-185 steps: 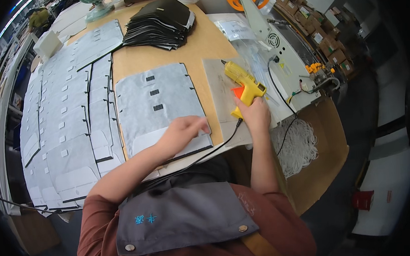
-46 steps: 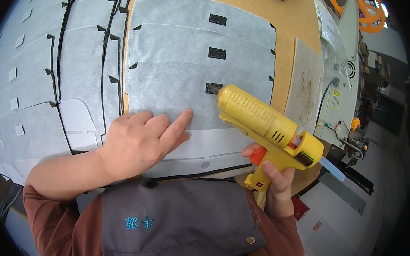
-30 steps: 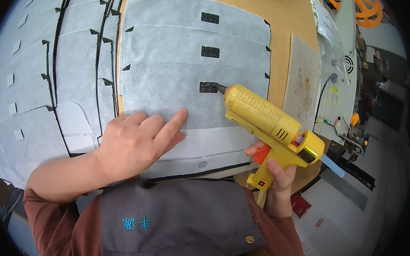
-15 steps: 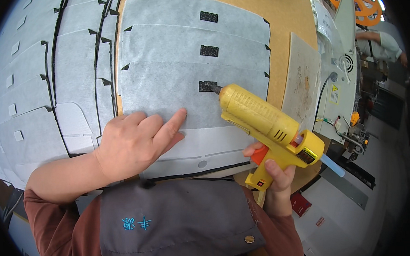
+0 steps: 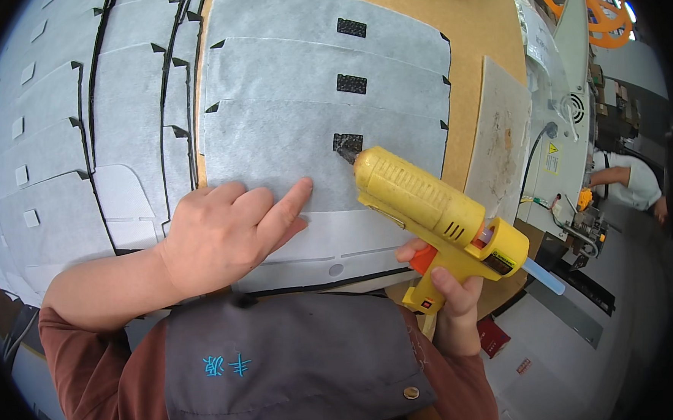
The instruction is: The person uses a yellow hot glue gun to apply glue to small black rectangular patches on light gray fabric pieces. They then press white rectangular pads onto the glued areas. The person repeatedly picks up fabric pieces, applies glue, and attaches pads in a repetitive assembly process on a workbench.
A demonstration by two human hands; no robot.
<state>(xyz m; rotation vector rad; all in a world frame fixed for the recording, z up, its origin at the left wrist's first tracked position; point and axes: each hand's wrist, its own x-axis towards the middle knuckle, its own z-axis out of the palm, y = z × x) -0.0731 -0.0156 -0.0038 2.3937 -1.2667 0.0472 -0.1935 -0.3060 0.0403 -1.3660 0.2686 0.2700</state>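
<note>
My right hand point(image 5: 457, 295) grips a yellow hot glue gun point(image 5: 423, 201) by its handle, fingers at the orange trigger. A pale blue glue stick point(image 5: 544, 277) sticks out of its back. The dark nozzle point(image 5: 345, 155) is at the lower left part of a black rectangular patch point(image 5: 350, 141) on the nearest grey-white sheet point(image 5: 265, 153). My left hand point(image 5: 224, 235) rests on that sheet's near part, index finger stretched out and the others loosely bent, holding nothing. Two more sheets overlap behind it, with black patches point(image 5: 351, 84) in line.
Overlapping sheets point(image 5: 42, 256) with small white squares cover the left side. A stained pale board point(image 5: 492, 137) lies right on the brown tabletop point(image 5: 486, 23). Beyond stand a light-coloured machine point(image 5: 557, 134) and an orange reel point(image 5: 609, 36). Another person point(image 5: 632, 183) is at far right.
The glue gun's nozzle has shifted from the patch's right side to its lower left. My left hand stays on the sheet. The other person appears lower in the view.
</note>
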